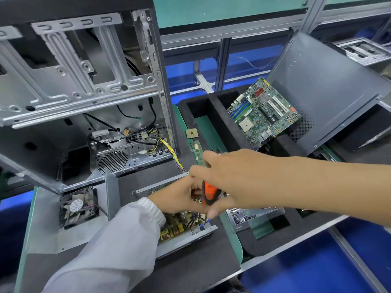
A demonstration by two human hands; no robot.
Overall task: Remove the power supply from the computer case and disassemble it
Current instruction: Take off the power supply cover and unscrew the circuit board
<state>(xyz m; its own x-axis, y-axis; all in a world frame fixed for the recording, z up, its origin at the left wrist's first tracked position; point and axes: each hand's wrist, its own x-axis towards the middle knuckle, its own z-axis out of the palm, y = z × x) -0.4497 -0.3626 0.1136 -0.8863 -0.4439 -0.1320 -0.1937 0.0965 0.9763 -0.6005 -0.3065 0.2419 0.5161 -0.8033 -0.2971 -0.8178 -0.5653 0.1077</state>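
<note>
Two hands over opened power supply (186, 229), worktop's near edge: left hand (182, 197) fingers curled, contents unclear; right hand (222, 176) fingers gripping orange screwdriver (208, 194). Risk: tip slipping, gouging board.

Both hands meet with fingers curled: left hand (182, 195) sleeved, right hand (213, 178) bare-armed.

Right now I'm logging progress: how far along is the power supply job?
Done: the supply is out of the case, its cover off. In hand: both hands work over it, the right gripping a screwdriver. Left: freeing its board.
</note>
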